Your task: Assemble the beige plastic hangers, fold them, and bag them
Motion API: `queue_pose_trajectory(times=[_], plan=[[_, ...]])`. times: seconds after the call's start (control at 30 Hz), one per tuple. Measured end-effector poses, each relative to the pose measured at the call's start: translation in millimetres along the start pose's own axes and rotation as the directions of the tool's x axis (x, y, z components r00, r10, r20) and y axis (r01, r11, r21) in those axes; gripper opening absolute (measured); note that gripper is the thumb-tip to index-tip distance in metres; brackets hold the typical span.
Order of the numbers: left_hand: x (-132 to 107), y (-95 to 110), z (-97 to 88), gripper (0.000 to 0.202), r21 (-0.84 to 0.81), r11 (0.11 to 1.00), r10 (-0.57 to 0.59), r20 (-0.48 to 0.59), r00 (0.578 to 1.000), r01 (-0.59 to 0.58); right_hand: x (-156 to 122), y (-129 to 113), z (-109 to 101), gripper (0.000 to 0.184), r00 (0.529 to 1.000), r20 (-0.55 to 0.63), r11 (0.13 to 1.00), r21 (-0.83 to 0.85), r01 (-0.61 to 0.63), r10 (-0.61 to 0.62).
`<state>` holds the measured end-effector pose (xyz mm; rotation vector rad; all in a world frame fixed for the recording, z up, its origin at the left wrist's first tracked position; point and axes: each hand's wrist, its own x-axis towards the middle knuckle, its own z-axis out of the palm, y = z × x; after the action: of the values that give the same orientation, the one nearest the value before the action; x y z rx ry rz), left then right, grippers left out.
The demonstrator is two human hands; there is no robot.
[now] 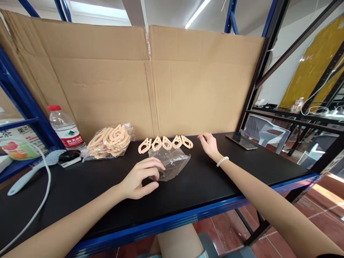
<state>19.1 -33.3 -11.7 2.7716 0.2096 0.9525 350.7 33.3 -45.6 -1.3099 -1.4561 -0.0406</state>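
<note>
My left hand (142,177) is over the table with its fingers apart and slightly bent, holding nothing; its fingertips are at the near left edge of a clear plastic bag (176,163). The bag lies flat and crumpled. Just behind it, several peach, teardrop-shaped open loops that look like hair clips (166,143) stand in a row. To the right of that row, my right hand (209,145) rests by the tabletop, fingers loosely bent and nothing visible in them. A white bead bracelet (222,161) circles that wrist.
A clear bag full of similar peach clips (110,141) sits at the left, beside a red-capped bottle (67,129). Nearer are a pale blue hairbrush (37,172), a dark round object (69,156) and a white cable (45,193). A phone (241,141) lies right; cardboard (107,79) walls the back.
</note>
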Motion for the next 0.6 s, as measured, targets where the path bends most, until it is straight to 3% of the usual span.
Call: queue_pose_trajectory(times=[0.13,0.2,0.3,0.37,0.47,0.53,0.6], plan=[[1.1,0.7,-0.4,0.042,-0.083,0.983,-0.177,-0.181,0.967,0.165,-6.4,-19.0,6.5,0.025,0.995,0.091,0.983,0.182,0.021,-0.038],[3.0,-3.6,1.2,0.038,-0.044,0.950,-0.309,-0.273,0.911,0.309,-10.1,-28.6,9.2,0.026,0.973,0.198,0.963,0.264,0.061,-0.116],[3.9,-15.5,5.1,0.022,0.033,0.879,-0.444,-0.307,0.842,0.476,-15.9,-41.3,12.2,0.031,0.887,0.388,0.929,0.355,0.108,-0.251],[1.8,-23.2,7.7,0.034,0.122,0.854,-0.470,-0.237,0.850,0.506,-19.3,-47.8,12.4,0.031,0.815,0.499,0.915,0.394,0.092,-0.296],[-4.0,-27.2,10.4,0.065,0.279,0.815,-0.525,-0.017,0.851,0.509,-21.8,-53.7,9.2,0.028,0.733,0.615,0.923,0.381,0.048,-0.292],[-6.8,-24.1,11.2,0.073,0.342,0.793,-0.573,0.134,0.809,0.505,-21.4,-56.4,6.0,0.028,0.732,0.622,0.939,0.336,0.069,-0.277],[-6.8,-18.7,11.6,0.072,0.377,0.785,-0.593,0.225,0.773,0.492,-20.0,-60.3,3.4,0.029,0.768,0.578,0.950,0.285,0.129,-0.277]])
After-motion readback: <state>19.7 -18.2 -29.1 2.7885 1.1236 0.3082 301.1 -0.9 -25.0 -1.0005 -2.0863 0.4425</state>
